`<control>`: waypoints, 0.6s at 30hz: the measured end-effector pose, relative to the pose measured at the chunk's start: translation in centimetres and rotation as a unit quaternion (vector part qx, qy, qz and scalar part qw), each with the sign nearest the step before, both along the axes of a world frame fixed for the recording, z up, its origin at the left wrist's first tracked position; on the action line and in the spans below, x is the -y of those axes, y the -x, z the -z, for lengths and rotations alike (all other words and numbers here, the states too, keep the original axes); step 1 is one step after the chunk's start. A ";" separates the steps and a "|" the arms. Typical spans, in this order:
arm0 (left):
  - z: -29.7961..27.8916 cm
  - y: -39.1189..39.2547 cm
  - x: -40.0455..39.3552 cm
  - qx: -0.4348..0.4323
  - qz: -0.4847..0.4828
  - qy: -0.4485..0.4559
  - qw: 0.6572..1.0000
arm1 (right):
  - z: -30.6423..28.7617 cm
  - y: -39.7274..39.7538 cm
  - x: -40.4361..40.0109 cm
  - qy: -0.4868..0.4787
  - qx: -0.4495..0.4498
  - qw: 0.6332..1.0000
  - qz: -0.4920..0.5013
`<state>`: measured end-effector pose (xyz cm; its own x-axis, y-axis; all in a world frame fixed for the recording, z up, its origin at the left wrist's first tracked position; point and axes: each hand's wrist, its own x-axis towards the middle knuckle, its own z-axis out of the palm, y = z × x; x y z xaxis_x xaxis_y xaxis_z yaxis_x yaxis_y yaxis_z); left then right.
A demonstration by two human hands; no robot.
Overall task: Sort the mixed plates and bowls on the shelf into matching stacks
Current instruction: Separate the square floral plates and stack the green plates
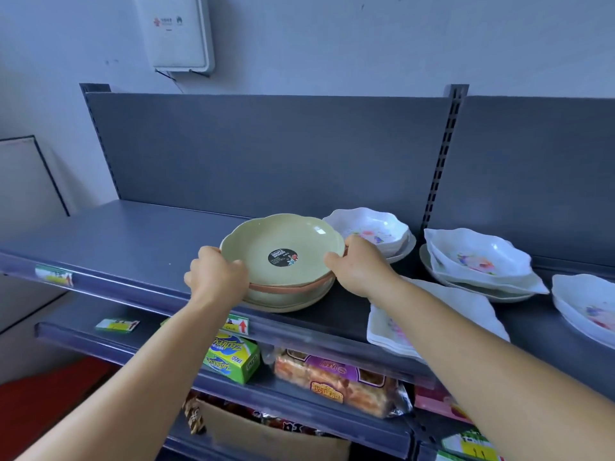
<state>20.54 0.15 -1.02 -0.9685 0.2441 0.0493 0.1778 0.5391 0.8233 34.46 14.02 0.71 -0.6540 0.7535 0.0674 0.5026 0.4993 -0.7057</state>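
Observation:
A pale green scalloped plate (283,239) with a round black sticker tops a stack of green and salmon-rimmed plates (289,296) on the grey shelf (116,241). My left hand (216,272) grips the top plate's left rim and my right hand (361,266) grips its right rim. Behind the stack stand white floral bowls (369,229). Further right is another white floral stack (479,261), and a single white floral dish (589,307) at the frame's edge. A flat white floral plate (396,331) lies under my right forearm.
The shelf's left half is bare up to its back panel (266,151). An upright slotted post (442,154) divides the shelving. Lower shelves hold a green box (233,357), a snack pack (336,384) and a cardboard box (266,437). A white wall unit (176,31) hangs above.

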 end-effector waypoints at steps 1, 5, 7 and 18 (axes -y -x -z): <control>0.2 0.2 0.1 0.006 -0.004 0.012 1.000 | 0.2 0.3 0.2 -0.001 0.018 1.000 0.000; 0.6 0.3 0.2 0.034 -0.007 0.027 0.999 | 0.6 0.9 0.6 0.000 0.071 0.997 -0.005; 0.7 0.5 0.4 0.044 0.004 0.029 0.999 | 0.7 1.2 0.7 0.003 0.085 0.996 -0.004; 0.6 1.4 0.8 0.017 0.103 0.111 0.988 | 0.3 1.5 1.4 0.005 0.145 0.989 0.002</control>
